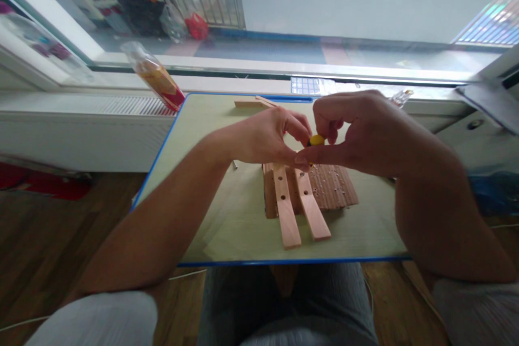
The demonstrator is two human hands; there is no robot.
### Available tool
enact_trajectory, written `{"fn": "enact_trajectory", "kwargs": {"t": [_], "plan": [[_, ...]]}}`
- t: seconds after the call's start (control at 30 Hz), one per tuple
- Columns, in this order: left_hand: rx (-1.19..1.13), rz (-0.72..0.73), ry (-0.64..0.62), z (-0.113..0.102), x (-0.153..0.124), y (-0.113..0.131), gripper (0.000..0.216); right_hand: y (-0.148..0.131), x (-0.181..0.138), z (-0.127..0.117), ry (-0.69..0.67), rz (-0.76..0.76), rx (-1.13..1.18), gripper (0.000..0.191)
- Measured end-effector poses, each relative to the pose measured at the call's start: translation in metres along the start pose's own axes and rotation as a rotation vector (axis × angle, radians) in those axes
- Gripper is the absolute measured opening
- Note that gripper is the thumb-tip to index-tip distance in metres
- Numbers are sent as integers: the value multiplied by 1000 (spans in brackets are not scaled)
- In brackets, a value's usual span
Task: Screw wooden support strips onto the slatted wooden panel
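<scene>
Over the cardboard, my right hand (365, 132) closes its thumb and curled fingers on a small yellow-and-black screwdriver (317, 140), of which only the rounded yellow handle and some black show. My left hand (273, 132) meets it from the other side, its fingers and thumb pinched at the black part; the tool's tip is hidden. Below the hands, a left wooden strip (287, 221) and a right wooden strip (314, 213), both with holes, lie on a piece of corrugated cardboard (334, 186). Their far ends are covered by my hands.
The small table (227, 227) has a blue rim. A screw (234, 164) lies left of the cardboard, and more wooden pieces (247, 104) lie at the far edge. A bottle with a red label (160, 78) leans by the window sill (227, 84); a radiator stands left.
</scene>
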State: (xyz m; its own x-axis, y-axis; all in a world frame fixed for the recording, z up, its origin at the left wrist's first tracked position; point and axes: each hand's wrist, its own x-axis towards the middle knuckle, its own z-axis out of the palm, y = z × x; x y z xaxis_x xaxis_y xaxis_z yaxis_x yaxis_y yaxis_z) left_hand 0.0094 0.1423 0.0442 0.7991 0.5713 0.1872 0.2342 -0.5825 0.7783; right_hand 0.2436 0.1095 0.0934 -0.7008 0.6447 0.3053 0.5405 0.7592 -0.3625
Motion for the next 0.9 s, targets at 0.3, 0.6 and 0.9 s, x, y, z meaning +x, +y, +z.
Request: {"fn": "enact_trajectory", "kwargs": {"t": [0.3, 0.6, 0.9], "plan": [[2, 9, -54, -1, 0, 4, 16, 9, -8, -21, -111, -115, 296, 28], [12, -3, -67, -2, -1, 7, 14, 4, -7, -15, -88, -72, 306, 22], [-6, -17, -9, -1, -2, 10, 21, 2, -7, -16, -76, 13, 236, 23]]}}
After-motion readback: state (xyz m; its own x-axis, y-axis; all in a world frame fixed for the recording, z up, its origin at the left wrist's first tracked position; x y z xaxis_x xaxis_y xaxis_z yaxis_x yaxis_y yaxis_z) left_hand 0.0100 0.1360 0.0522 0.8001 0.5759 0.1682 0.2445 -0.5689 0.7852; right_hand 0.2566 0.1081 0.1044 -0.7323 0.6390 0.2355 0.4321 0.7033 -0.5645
